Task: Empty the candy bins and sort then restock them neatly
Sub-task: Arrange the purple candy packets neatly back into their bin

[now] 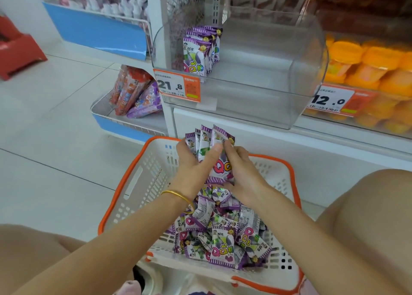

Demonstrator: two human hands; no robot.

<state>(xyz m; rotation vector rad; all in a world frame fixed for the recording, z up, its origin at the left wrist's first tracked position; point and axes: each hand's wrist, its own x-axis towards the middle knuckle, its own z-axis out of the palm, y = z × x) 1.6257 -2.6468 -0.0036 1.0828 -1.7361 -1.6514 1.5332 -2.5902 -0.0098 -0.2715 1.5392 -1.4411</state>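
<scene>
— What did the wrappers say?
— "QQ" in pink on purple. The left hand (191,167) and right hand (243,178) gripped a stack of packets (219,136) between them, above the basket (145,196). The smaller print was unreadable.
— And the bin?
— The clear bin (278,98) held a few upright packets; its price tag (176,86) read "21.8".

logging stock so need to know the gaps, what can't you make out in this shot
Head view only.
Count in the held stack: the grip of the left hand and right hand covers all but the tops.
Count in the bin row: the front packet hides those behind.
Floor of the basket: covered by the loose pile and forearms.
Small print on the price tag: too small.
</scene>
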